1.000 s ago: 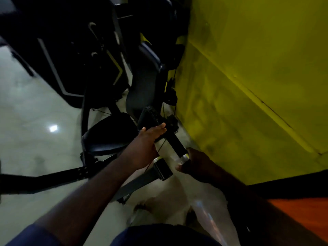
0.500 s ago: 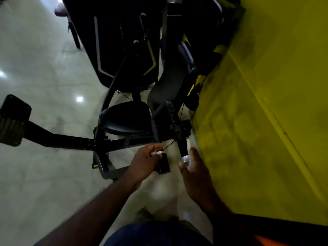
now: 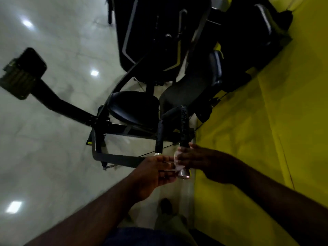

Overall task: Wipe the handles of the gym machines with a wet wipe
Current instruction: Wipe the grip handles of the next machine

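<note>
R hand (image 3: 204, 163) is clamped on the wet wipe (image 3: 177, 159), fingers curled over it and round the near end of the right handle (image 3: 184, 125), just above the chrome end cap (image 3: 183, 174). The wipe sits between palm & grip, so a slide or twist should scrub the rubber. L hand (image 3: 154, 173) is right alongside, the 2 hands nearly touching. Its fingers reach out toward the wipe's loose edge, prob. to steady or tuck it. Too blurred to say whether they pinch it.

The 2nd handle (image 3: 159, 137) hangs bare just beside the 1st, roughly parallel. Looks like the next one due.

Beyond the handles are the black seat (image 3: 133, 109) & back pad (image 3: 186, 93), w/ the machine's long arm running off to a foot plate (image 3: 23, 73) over the glossy floor (image 3: 53, 157). The yellow wall (image 3: 266, 121) crowds the right side, which prob. explains working from the handle ends rather than side-on.
</note>
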Tool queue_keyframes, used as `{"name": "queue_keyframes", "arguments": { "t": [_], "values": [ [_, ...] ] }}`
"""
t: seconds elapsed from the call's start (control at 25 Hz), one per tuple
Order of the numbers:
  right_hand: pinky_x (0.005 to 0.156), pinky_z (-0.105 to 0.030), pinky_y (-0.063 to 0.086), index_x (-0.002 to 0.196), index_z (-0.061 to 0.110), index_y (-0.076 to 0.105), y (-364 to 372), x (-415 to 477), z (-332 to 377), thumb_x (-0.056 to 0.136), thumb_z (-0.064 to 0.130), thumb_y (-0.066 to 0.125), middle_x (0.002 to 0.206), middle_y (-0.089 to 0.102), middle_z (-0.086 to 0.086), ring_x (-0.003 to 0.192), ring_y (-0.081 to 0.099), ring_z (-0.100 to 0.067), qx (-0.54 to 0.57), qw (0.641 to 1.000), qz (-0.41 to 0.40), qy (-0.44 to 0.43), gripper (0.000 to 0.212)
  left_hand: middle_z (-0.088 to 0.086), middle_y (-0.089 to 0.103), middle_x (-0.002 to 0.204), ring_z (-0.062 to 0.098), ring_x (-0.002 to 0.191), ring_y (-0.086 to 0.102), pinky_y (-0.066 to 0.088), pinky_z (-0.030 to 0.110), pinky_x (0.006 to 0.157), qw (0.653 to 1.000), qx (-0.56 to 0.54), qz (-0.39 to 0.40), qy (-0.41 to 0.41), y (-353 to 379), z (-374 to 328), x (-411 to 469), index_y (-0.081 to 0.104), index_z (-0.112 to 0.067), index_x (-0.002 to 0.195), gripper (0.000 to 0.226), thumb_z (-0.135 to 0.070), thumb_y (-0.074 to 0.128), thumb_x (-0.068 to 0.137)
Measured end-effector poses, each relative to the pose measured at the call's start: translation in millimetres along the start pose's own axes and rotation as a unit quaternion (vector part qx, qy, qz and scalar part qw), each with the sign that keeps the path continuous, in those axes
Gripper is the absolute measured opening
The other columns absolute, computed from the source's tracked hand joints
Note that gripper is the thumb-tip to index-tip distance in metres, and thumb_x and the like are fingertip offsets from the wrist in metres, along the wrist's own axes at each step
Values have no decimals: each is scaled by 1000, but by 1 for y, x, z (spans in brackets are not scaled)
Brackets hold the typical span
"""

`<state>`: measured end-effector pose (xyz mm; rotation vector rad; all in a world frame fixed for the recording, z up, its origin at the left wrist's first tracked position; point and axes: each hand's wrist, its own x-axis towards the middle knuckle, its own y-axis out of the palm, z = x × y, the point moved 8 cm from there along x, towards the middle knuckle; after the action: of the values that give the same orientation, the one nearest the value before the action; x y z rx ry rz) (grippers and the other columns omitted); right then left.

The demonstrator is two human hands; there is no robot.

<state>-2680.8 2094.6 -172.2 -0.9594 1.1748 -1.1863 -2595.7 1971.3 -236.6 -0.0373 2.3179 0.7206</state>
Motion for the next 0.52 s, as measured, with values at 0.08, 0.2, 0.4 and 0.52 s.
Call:
{"name": "queue_keyframes", "arguments": {
  "t": [0.08,0.2,0.4,0.52],
  "values": [
    [129,-45,12,153,9,43,-14,14,-60,80,-9,25,162,40,-11,157,18,-28,-8,999,-32,18,78,12,76,120,27,113,73,53,49,106,998,-40,-35,26,3,-5,-2,63,-11,130,29,-8,48,105],
    [121,-62,26,148,4,49,-26,40,-106,93,-1,41,156,47,-17,152,29,-37,-35,991,-100,87,56,8,78,114,23,107,75,59,42,97,986,-56,-112,108,12,-12,-4,66,-11,126,26,-6,59,101],
    [109,-57,47,162,13,24,58,49,-56,97,13,47,169,19,-8,160,-9,-24,-94,991,-55,-84,68,-4,72,82,6,73,68,48,13,63,838,287,-340,318,33,-26,-27,70,-25,99,11,-21,76,92],
    [122,-50,31,162,11,23,40,38,-100,87,5,58,170,19,-7,160,5,-27,-53,981,-123,-144,83,-11,69,104,2,93,67,53,15,79,771,366,-355,381,50,-14,-35,70,-21,113,27,-32,78,90]
  ]
}}
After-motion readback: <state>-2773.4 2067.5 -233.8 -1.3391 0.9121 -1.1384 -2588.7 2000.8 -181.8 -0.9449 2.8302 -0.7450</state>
